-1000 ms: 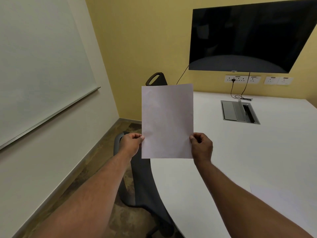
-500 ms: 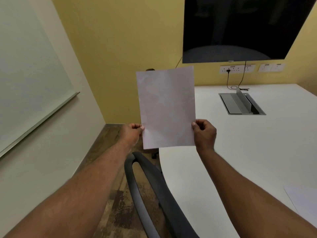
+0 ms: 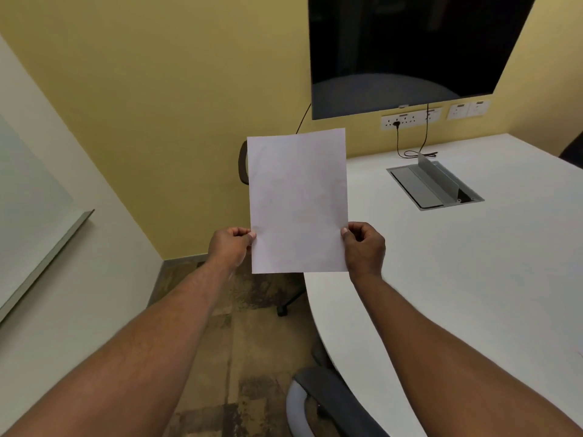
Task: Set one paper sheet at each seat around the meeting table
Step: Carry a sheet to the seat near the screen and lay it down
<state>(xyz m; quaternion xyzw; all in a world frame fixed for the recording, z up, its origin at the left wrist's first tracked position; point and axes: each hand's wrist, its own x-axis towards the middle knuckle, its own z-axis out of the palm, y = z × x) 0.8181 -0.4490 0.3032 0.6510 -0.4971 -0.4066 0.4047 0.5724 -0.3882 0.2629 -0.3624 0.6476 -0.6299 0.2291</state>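
I hold one blank white paper sheet [image 3: 298, 200] upright in front of me. My left hand [image 3: 230, 246] pinches its lower left edge and my right hand [image 3: 364, 246] pinches its lower right edge. The sheet hangs in the air over the left rim of the white meeting table [image 3: 457, 279]. A dark office chair [image 3: 243, 162] stands at the far left side of the table, mostly hidden behind the sheet. Another chair [image 3: 318, 405] sits tucked under the table's near edge, just below my right forearm.
A metal cable box [image 3: 433, 186] with its lid raised is set into the table top. A black screen [image 3: 410, 52] and wall sockets [image 3: 410, 118] are on the yellow wall. A whiteboard [image 3: 28, 222] runs along the left wall. Brown floor lies between wall and table.
The view has moved forward along the table's left side; the near chair slid down to the bottom of the frame, and the sheet on the table at lower right left the view. My grip is unchanged.
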